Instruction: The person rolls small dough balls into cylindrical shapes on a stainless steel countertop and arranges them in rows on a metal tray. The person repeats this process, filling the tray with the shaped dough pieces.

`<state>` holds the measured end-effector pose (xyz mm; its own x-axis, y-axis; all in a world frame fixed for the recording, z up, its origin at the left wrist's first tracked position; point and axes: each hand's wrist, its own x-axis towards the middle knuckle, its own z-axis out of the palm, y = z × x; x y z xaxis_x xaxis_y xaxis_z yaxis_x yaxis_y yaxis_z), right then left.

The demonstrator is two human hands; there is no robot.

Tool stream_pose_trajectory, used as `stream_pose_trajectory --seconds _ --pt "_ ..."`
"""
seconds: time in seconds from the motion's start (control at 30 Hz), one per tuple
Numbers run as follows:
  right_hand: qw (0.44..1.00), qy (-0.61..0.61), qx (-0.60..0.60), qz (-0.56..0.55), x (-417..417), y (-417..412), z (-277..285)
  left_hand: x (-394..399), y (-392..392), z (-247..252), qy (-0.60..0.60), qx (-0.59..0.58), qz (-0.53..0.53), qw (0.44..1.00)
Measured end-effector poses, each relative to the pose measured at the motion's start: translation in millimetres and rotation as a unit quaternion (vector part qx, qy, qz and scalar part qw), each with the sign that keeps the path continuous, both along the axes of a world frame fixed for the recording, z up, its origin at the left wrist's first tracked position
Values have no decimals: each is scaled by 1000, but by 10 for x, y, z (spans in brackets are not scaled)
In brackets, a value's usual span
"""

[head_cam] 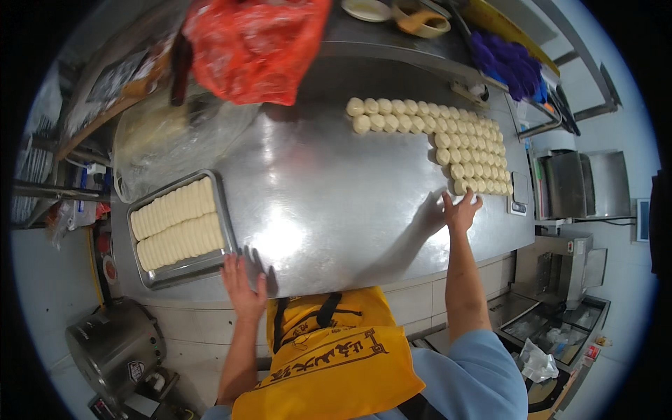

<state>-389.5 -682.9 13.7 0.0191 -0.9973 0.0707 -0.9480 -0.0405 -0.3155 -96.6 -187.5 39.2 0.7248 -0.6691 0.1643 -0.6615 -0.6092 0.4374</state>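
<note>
Rows of round dough pieces (pixel 475 142) stand close together on the stainless steel table (pixel 336 210), toward its right side. My right hand (pixel 460 212) is at the near edge of these rows, fingers spread, fingertips at or just above the nearest piece; whether they touch I cannot tell. At the left lies a metal tray (pixel 229 226) with two rows of long dough strips packed side by side. Beside the tray's near right corner is my left hand (pixel 244 289), its fingers apart and nothing in it.
A small digital scale (pixel 518 194) sits at the table's right end. Clear plastic sheeting (pixel 173 136) lies behind the tray. From above hangs a red plastic bag (pixel 254 50), near a shelf (pixel 357 39) with bowls. A steel drum-shaped machine (pixel 113 346) stands at lower left.
</note>
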Motion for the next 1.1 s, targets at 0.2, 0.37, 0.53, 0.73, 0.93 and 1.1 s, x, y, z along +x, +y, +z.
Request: stream_pose_trajectory --seconds 0.2,0.37,0.53,0.73,0.93,1.1 --pt "929 249 -153 225 -504 -1533 -1294 -887 -1146 51 103 -80 -86 988" --pt "940 -92 -100 313 -892 -640 -283 -1579 -1515 325 347 -37 -60 935" --pt "870 -298 -19 392 -480 444 163 -1853 -2180 502 572 -177 26 800" --pt "674 -397 442 439 175 1269 33 -1851 -2354 -179 300 -188 36 935" --pt "592 -391 654 262 348 1417 466 -1642 -1750 -109 715 -362 252 542" --pt "412 -475 776 47 184 1075 -434 -1575 -1491 98 788 -355 217 454"
